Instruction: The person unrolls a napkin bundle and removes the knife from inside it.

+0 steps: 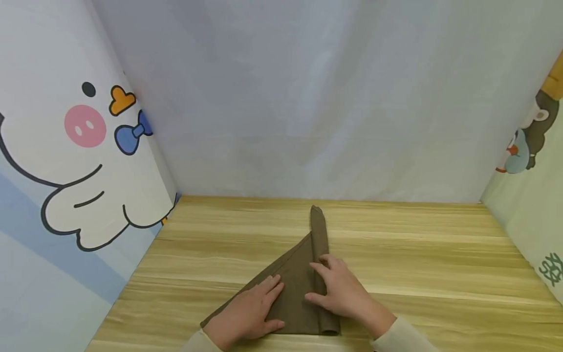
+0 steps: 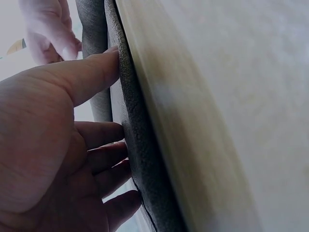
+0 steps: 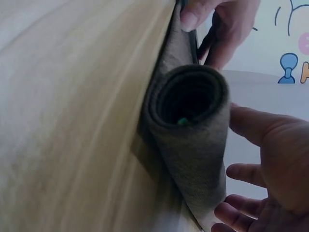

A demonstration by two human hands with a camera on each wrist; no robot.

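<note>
Brown cloth [image 1: 295, 288] on worktop [image 1: 418, 264], roll [image 1: 320, 244] along cloth's right side. Left hand [image 1: 248, 308] spread on cloth; right hand [image 1: 345, 291] loosely extended against roll; neither grips. Cloth likely light, soft; support roll along length.

Legible text: none. Nearest candidate: a cluster of dark green marks [image 1: 551, 269] low on the pale green right-hand wall sheet [image 1: 525, 210], head view, close against the frame's edge. Crossed, looping strokes in roughly two rows; one part resembles an S (shape only, not a confirmed letter). Cannot tell whether lettering or drawing; reading left unresolved.
</note>
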